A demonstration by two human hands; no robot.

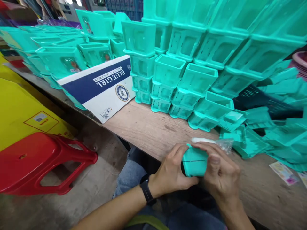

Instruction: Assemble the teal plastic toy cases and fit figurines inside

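Observation:
Between my two hands, at the table's near edge, is a small teal plastic box (195,161) with a dark seam across its face. My left hand (171,171) wraps its left side, with the thumb along the bottom edge. On the other side my right hand (219,169) grips the box with bent fingers, and the thumb is raised near its right edge. Just beyond my right hand lie a white stick-like object (202,140) and a clear plastic bag (226,145) with small bits in it. The underside of the box is hidden.
Stacked teal plastic containers (168,72) line the back of the wooden table (141,127). A Blue Girl carton panel (100,86) leans at the left. Loose teal parts (251,143) and printed cards (284,172) lie to the right. A red stool (40,159) stands beside the table.

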